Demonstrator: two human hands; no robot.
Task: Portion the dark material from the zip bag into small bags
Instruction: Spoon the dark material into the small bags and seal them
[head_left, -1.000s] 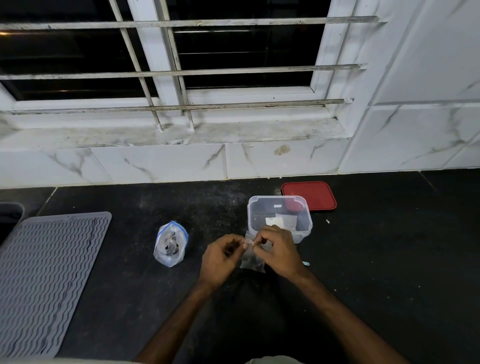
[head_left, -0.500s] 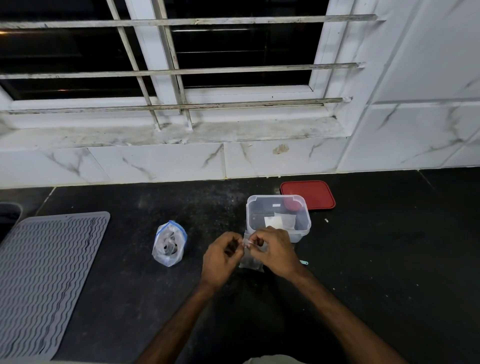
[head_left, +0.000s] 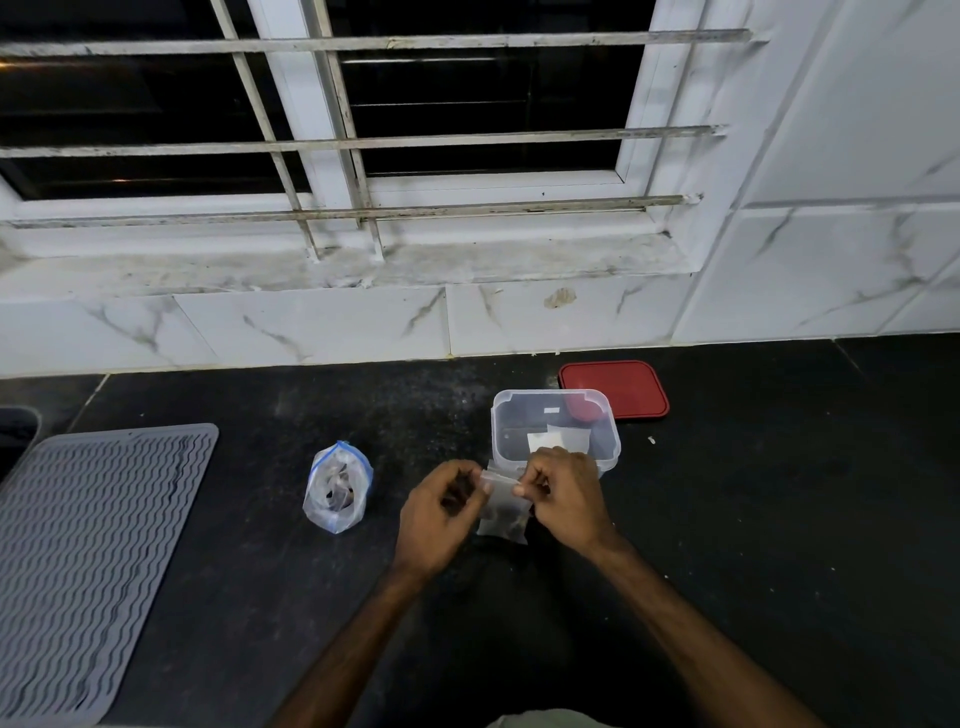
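A small clear bag (head_left: 503, 512) with dark material in its bottom hangs between my hands above the black counter. My left hand (head_left: 441, 512) pinches its top left corner and my right hand (head_left: 563, 496) pinches the top right edge. The zip bag (head_left: 337, 491), clear with a blue strip at its open mouth, stands on the counter to the left of my hands and holds dark pieces. Just behind my right hand stands a clear plastic box (head_left: 608, 441) with small white bags inside.
A red lid (head_left: 618, 387) lies flat behind the box near the wall. A grey ribbed mat (head_left: 88, 561) covers the counter at the left. White marble tiles and a barred window rise behind the black counter (head_left: 779, 519).
My hands have drawn slightly apart along the small bag's top edge. The zip bag and box have not moved.
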